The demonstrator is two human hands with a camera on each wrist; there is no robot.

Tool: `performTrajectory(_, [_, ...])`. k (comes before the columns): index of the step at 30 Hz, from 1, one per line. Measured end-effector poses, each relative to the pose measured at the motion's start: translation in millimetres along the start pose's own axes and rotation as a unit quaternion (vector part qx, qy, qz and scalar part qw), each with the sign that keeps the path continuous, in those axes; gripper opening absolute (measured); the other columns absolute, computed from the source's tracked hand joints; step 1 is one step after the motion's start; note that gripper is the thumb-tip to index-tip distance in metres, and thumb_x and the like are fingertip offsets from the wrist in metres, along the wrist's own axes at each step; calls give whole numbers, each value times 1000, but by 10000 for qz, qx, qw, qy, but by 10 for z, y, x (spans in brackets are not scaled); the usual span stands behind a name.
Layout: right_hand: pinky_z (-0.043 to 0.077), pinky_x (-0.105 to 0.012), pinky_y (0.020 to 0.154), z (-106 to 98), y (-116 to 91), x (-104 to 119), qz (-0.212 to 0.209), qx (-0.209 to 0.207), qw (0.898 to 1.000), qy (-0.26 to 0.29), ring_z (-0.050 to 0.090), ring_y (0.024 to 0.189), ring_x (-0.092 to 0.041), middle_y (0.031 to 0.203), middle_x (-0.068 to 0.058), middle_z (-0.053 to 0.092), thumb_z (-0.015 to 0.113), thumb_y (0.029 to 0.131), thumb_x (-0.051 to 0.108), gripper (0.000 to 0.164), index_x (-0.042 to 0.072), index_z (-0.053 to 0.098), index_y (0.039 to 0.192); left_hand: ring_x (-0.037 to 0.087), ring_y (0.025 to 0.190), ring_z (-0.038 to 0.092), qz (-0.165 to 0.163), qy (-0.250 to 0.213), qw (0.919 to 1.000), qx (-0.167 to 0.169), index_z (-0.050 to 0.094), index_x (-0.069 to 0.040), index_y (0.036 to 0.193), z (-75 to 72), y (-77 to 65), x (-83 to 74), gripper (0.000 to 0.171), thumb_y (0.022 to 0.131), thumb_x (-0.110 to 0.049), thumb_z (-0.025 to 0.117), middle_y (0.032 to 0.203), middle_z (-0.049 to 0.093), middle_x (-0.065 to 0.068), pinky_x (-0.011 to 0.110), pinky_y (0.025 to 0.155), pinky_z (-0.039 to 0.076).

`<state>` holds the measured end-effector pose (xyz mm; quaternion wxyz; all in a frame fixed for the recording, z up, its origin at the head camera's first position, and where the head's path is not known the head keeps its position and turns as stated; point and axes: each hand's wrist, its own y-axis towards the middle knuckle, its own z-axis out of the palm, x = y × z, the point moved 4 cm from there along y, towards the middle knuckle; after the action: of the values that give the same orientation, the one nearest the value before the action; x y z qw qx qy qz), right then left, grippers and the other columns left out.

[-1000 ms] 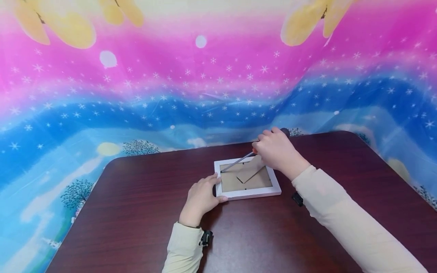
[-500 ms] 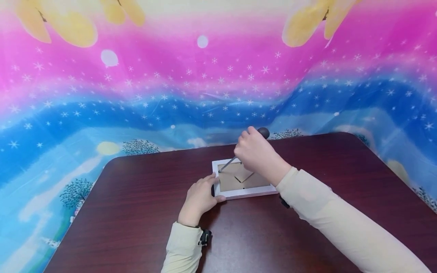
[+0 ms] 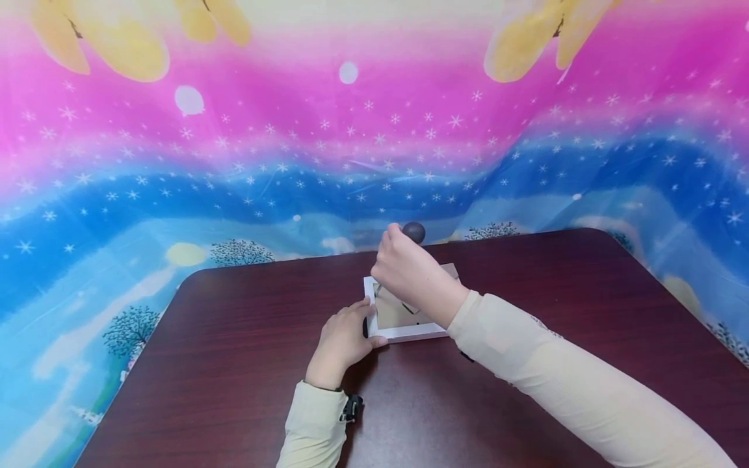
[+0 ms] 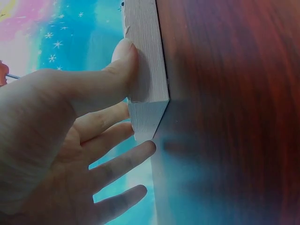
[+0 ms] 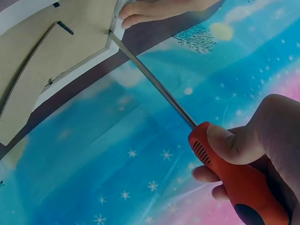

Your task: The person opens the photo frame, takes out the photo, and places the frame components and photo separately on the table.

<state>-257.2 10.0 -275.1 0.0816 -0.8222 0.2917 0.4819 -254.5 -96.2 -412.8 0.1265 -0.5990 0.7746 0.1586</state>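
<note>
the screwdriver [image 5: 200, 133] is gripped by the right hand [image 3: 409, 272], the frame [image 3: 412, 333] by the left hand [image 3: 344, 335]; backing [image 3: 392, 315] is seated, work seems unfinished.

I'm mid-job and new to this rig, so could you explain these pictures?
There's no machine: a person's left hand and right hand are the grips. The wide picture comes from a camera on the head, looking forward and down; the other two, from wrist cameras. On the table lies a white picture frame, its brown back board facing up. The left hand touches the frame's near left corner. The right hand holds a screwdriver by the orange handle, the tip at the frame's inner edge.
</note>
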Motion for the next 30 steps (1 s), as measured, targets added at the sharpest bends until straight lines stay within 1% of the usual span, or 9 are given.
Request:
performTrajectory(4, [48, -33, 76, 55, -25, -44, 140, 113, 9993, 333, 57, 68, -20, 72, -2, 74, 64, 77, 14, 12, 16, 75, 74, 32, 124, 49, 28, 10, 10000, -5, 60, -11, 128, 2, 0, -2, 65, 73, -41, 74, 144, 51, 6, 55, 100, 44])
performTrajectory(7, [48, -32, 72, 160, -86, -121, 392, 228, 9943, 963, 57, 68, -20, 70, -3, 73, 65, 74, 15, 9, 15, 74, 72, 32, 125, 49, 25, -9, 10000, 8, 60, -11, 128, 0, 2, -7, 64, 73, -42, 74, 145, 51, 6, 56, 100, 43])
performTrajectory(9, [49, -33, 71, 247, -151, -182, 636, 324, 9862, 1492, 58, 68, -21, 70, -4, 72, 67, 72, 14, 7, 14, 74, 72, 33, 125, 49, 33, -16, 10000, 7, 60, -12, 128, -2, 4, -8, 64, 73, -42, 74, 145, 50, 7, 56, 100, 43])
performTrajectory(11, [51, -35, 71, 333, -236, -240, 936, 340, 9749, 1994, 59, 68, -22, 68, -5, 72, 68, 71, 11, 6, 13, 74, 69, 33, 125, 48, 37, 1, 10000, 21, 60, -12, 128, 0, 9, -4, 64, 73, -43, 73, 145, 50, 7, 56, 100, 43])
performTrajectory(15, [52, -37, 67, 523, -432, -304, 1546, 330, 9453, 2854, 61, 68, -22, 70, -3, 74, 72, 70, 10, 7, 16, 75, 69, 32, 124, 49, 77, 105, 9999, -28, 61, -12, 127, 3, 14, 5, 65, 73, -44, 73, 144, 51, 7, 55, 99, 44])
performTrajectory(19, [51, -38, 61, 704, -620, -283, 1948, 429, 9186, 3412, 62, 67, -19, 70, 1, 74, 73, 71, 13, 8, 20, 75, 72, 31, 124, 50, 70, 171, 9998, -72, 60, -12, 128, -8, 13, 8, 65, 73, -45, 73, 143, 52, 7, 54, 99, 44])
performTrajectory(22, [50, -39, 59, 813, -757, -236, 2090, 475, 9091, 3573, 63, 66, -20, 68, -1, 72, 73, 72, 14, 8, 20, 75, 78, 31, 125, 49, 43, 180, 9998, -70, 60, -13, 129, -7, 15, 10, 66, 73, -45, 73, 144, 52, 7, 54, 100, 44])
performTrajectory(26, [51, -41, 59, 918, -906, -146, 2278, 474, 8995, 3698, 62, 65, -22, 69, -5, 71, 74, 70, 16, 17, 16, 76, 87, 31, 125, 49, 18, 194, 9998, -50, 59, -13, 130, 5, 20, 16, 66, 73, -44, 73, 144, 52, 7, 55, 100, 43])
performTrajectory(30, [53, -43, 56, 987, -1016, -47, 2488, 356, 8891, 3824, 58, 60, -22, 69, -6, 69, 74, 71, 18, 16, 14, 76, 86, 31, 125, 49, 7, 234, 9997, -38, 59, -14, 130, 9, 21, 14, 66, 73, -45, 73, 144, 51, 7, 55, 101, 43])
